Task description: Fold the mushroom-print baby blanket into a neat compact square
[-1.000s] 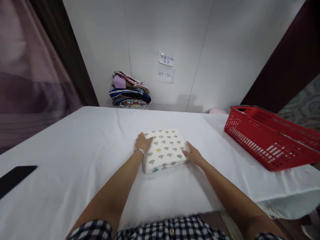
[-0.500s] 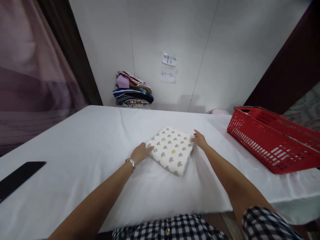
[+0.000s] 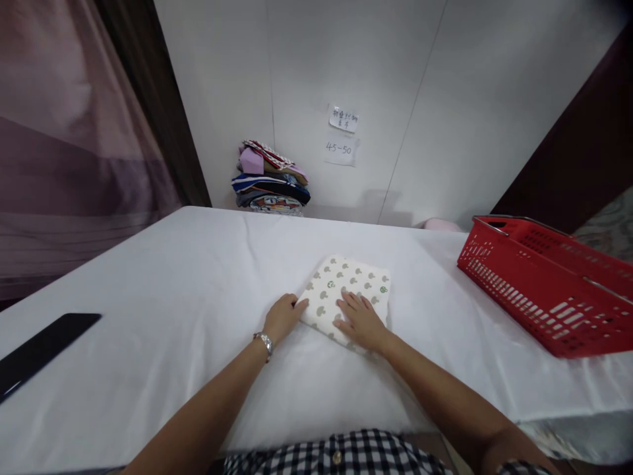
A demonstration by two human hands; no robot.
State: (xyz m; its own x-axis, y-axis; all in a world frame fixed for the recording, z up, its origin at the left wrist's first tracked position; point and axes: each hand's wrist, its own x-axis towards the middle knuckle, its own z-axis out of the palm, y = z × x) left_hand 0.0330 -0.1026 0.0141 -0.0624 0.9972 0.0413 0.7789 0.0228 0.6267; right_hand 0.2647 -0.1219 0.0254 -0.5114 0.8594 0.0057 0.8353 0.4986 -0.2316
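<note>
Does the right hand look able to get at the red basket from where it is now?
Probably yes: the right hand lies flat on the folded cloth, and only bare white tabletop separates it from the basket.

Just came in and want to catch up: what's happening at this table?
A person stands at a white-covered table with a folded mushroom-print cloth. The right hand lies flat on its near part; the left hand touches its left edge. A red basket sits to the right, and a stack of folded clothes stands by the wall.
</note>
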